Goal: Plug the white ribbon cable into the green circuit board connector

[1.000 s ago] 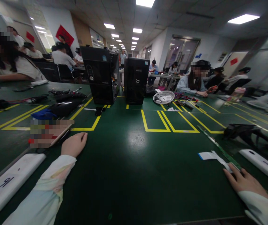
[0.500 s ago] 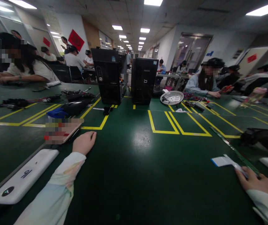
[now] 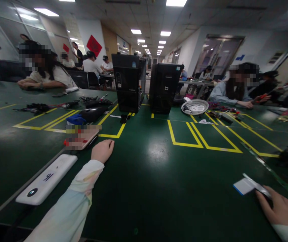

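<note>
Ribbon cable [image 3: 244, 186], flat, white, blue-edged, is clamped by fingers of the right hand [image 3: 281, 206] over the dark-green bench [image 3: 174, 195], left hand [image 3: 102, 151] with fingers curled together, and one snag against that long green strip [image 3: 272, 172] could crease it!

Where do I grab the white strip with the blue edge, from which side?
I'd pinch the narrow part of the white strip, coming from the right, as the right grip does: the wider, blue-edged end points left, and it looks thin and flat, so a light pinch should suit.
</note>
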Motion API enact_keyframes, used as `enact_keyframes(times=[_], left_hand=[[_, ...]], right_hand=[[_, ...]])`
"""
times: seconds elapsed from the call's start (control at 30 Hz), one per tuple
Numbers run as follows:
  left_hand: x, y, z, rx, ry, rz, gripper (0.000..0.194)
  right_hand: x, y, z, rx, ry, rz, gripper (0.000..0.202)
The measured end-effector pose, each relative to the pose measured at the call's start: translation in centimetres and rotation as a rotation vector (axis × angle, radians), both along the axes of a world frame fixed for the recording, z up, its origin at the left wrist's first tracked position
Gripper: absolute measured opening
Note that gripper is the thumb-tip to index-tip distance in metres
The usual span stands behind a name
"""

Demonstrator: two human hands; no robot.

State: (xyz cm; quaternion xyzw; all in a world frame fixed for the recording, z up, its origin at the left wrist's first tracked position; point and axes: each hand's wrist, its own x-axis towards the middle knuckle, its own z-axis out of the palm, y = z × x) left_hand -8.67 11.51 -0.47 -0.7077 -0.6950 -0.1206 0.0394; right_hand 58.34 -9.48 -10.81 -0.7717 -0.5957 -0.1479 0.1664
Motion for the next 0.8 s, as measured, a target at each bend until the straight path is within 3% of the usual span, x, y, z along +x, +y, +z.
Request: enact_keyframes(times=[0.07,0.23,0.4,0.63,0.8], left_hand=[[0.0,0.0,0.0,0.002,0.003,0.0,0.048],[0.1,-0.1,0.0,0.004,0.004,0.005,0.047],[0.1,-0.1,0.1,-0.005,-0.017,-0.001,0.045],[0.1,-0.1,0.1,0.0,-0.029,-0.004,0.044],[-0.1,0.0,0.1,0.001,-0.021,-0.007,0.044]], right_hand=[[-3.8,1.1,1.2,-0.025,0.005,0.029,0.066],[-13.8,3.6,3.1,0.018,-0.034,0.462,0.051],[-22.3,4.2,4.9,-0.008,0.026,0.74,0.041],[-31.9,6.2,7.2,-0.118,0.115,1.013,0.036],[-36.7,7.9,8.0,-0.234,0.162,1.14,0.037]])
